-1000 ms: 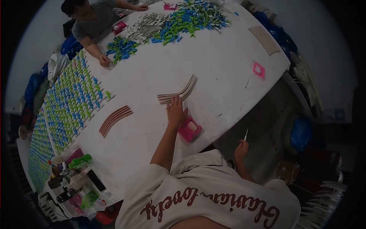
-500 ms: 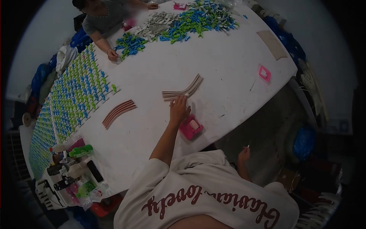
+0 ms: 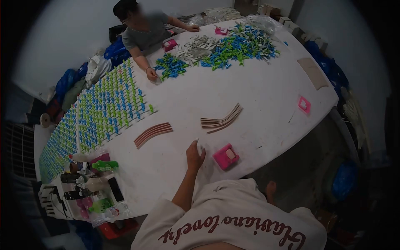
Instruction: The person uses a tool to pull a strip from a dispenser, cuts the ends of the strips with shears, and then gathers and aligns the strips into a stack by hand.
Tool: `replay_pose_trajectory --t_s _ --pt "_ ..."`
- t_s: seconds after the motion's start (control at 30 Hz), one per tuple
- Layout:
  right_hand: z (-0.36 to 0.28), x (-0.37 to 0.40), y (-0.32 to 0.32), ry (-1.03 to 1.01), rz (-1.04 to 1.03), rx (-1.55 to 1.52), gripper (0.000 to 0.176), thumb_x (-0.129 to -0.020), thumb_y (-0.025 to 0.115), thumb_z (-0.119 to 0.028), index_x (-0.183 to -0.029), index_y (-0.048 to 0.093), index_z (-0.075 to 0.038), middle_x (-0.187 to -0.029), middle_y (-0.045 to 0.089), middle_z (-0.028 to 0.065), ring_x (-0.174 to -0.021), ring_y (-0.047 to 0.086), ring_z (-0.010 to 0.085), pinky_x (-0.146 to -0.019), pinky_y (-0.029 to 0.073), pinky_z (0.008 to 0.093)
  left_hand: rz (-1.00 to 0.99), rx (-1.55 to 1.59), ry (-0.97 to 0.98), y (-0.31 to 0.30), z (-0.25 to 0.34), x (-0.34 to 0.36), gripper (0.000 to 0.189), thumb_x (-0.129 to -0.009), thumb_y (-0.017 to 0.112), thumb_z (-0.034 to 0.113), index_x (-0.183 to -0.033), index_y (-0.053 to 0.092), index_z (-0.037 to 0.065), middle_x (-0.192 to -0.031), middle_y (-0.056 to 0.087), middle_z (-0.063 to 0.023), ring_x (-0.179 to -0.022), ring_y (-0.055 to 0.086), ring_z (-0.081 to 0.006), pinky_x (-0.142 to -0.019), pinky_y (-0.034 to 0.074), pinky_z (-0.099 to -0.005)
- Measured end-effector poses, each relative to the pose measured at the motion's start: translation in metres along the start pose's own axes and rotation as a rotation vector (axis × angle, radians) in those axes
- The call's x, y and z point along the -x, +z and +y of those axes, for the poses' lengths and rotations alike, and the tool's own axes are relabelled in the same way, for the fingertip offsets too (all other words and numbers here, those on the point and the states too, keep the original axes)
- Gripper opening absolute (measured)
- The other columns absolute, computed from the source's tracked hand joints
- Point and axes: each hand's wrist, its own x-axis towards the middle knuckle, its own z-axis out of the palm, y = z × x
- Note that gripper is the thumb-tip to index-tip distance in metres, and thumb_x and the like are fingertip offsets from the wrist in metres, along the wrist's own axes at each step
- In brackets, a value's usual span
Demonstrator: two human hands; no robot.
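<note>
My left hand (image 3: 194,156) is over the white table, just below a bundle of thin beige strips (image 3: 221,120) and apart from it. Its thumb stands away from the fingers, and something small and white covers or sits at a fingertip. To its right lies a pink box (image 3: 225,157) with a pale block in it. Left of the hand, several reddish-brown strips (image 3: 153,134) lie side by side in a curve. My right hand (image 3: 271,188) hangs low beyond the table's edge, dim and small; its fingers cannot be made out.
Across the table a co-worker's hand (image 3: 151,74) rests near a heap of blue and green clips (image 3: 239,46) and grey pieces (image 3: 196,49). Rows of clips (image 3: 112,104) cover the left side. Bottles (image 3: 89,183) and a phone (image 3: 116,189) crowd the near left. A pink tray (image 3: 304,104) lies right.
My left hand has come off the beige strips and drawn back toward me. My right hand shows less, and the white tip seen at it is out of sight. The view has shifted.
</note>
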Motion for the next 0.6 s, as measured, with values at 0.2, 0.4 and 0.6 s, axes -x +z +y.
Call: replay_pose_trajectory --t_s 0.2,0.4,0.6 --pt "-0.027 0.011 0.01 -0.102 -0.126 -0.057 0.036 -0.091 0.057 -0.025 -0.112 0.062 0.004 -0.113 0.064 0.0238 -0.106 0.061 0.0365 -0.095 0.046 0.0432 0.031 -0.107 -0.309 -0.062 -0.055 0.111 0.068 -0.08 0.074 0.018 -0.136 0.043 -0.006 -0.128 0.055 -0.0258 -0.117 0.054 -0.0418 -0.099 0.043 -0.0461" --pt "-0.078 -0.011 -0.002 -0.167 -0.22 -0.05 0.039 -0.096 0.052 -0.028 -0.118 0.061 0.002 -0.118 0.063 0.0234 -0.11 0.061 0.0367 -0.095 0.047 0.0428 0.043 -0.162 -0.26 -0.054 -0.059 0.134 0.073 -0.079 0.074 0.022 -0.139 0.038 -0.002 -0.137 0.048 -0.0251 -0.124 0.048 -0.0421 -0.103 0.039 -0.0477" --pt "-0.092 -0.022 -0.003 -0.221 -0.143 -0.09 0.044 -0.1 0.048 -0.035 -0.113 0.063 0.004 -0.111 0.067 0.0229 -0.102 0.063 0.0391 -0.091 0.049 0.0431 0.102 -0.17 -0.336 -0.041 -0.06 0.136 0.076 -0.08 0.073 0.024 -0.142 0.037 0.0 -0.142 0.044 -0.0249 -0.127 0.045 -0.0409 -0.107 0.035 -0.048"
